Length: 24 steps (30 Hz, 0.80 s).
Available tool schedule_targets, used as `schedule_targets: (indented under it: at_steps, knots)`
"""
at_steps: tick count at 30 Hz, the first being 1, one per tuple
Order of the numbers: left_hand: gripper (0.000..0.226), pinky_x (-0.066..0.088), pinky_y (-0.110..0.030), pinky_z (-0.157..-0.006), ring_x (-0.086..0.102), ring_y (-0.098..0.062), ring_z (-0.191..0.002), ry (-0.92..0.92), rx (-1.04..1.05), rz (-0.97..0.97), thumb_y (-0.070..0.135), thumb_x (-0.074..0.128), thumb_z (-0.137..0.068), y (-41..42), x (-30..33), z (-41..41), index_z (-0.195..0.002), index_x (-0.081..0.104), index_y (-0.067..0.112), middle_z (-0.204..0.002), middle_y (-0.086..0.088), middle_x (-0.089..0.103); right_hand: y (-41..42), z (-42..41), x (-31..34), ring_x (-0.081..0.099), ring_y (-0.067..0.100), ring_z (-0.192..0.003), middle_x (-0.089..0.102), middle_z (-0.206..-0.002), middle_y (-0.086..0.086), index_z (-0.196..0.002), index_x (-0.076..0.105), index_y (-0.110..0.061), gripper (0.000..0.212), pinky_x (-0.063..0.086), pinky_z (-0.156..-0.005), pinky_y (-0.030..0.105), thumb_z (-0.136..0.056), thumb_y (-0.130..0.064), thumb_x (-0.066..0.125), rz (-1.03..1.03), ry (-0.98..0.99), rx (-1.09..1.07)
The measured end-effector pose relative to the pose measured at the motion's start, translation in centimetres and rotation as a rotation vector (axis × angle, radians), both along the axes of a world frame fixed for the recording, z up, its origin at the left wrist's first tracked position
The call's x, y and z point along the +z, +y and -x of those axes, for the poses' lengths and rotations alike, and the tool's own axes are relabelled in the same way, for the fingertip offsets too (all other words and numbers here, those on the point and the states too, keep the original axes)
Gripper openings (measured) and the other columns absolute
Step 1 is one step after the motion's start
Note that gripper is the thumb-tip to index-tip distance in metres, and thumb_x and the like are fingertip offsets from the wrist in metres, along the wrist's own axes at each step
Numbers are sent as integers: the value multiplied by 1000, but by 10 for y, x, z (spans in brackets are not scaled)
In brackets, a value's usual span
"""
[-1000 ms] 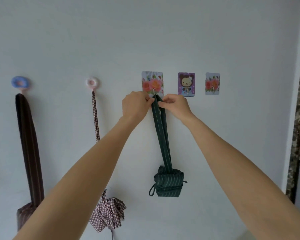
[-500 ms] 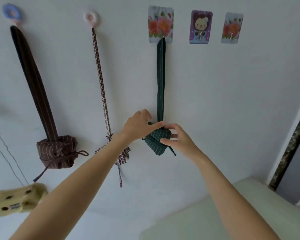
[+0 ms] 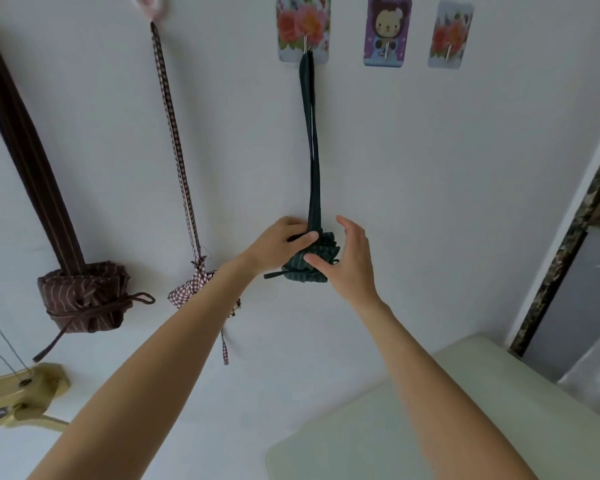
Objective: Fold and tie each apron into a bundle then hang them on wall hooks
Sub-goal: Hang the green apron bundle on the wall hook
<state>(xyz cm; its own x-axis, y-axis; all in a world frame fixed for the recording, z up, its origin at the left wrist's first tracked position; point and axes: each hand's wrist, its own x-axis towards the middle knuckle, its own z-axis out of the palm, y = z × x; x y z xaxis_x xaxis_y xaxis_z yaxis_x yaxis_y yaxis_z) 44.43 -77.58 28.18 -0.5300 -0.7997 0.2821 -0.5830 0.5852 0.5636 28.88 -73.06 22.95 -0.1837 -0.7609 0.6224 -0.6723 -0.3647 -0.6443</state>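
A dark green striped apron bundle (image 3: 309, 263) hangs by its long strap (image 3: 312, 143) from the flower-card hook (image 3: 304, 27). My left hand (image 3: 279, 242) grips the top of the bundle where the strap meets it. My right hand (image 3: 347, 258) is beside the bundle with fingers spread, its thumb touching the front of the fabric. A brown striped bundle (image 3: 84, 299) hangs at the left. A red checked bundle (image 3: 191, 289) hangs from the pink ring hook (image 3: 151, 1), partly behind my left forearm.
Two more card hooks, a bear one (image 3: 387, 31) and a flower one (image 3: 450, 34), are on the white wall to the right with nothing hanging. A pale table top (image 3: 413, 410) sits at lower right. A yellow object (image 3: 18, 396) lies at lower left. A door frame (image 3: 568, 237) runs along the right.
Both hands came down from the hook to the green bundle as my view tilted lower. The bundle now hangs straighter, and my right hand has opened beside it.
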Motion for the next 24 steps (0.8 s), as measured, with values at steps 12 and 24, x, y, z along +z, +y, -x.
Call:
schedule_targets:
  at_steps: [12,24]
  knots:
    - [37,42,-23,-84,60,-22,-100,52,254,303,25,65,-87,1,-31,-2,-121,61,13,-116,-6,64,-33,4,-16,66,20,-78,67,-85,-3,-92,62,-23,35,56,-70,46,-74,-50,72,-229,-208,143]
    - [46,46,-31,-90,54,-18,-109,237,372,253,27,63,-88,33,-42,1,-130,49,16,-124,-6,53,20,20,12,45,11,-119,53,-131,-1,-130,49,-15,43,34,-100,25,-90,-27,61,-198,-34,167]
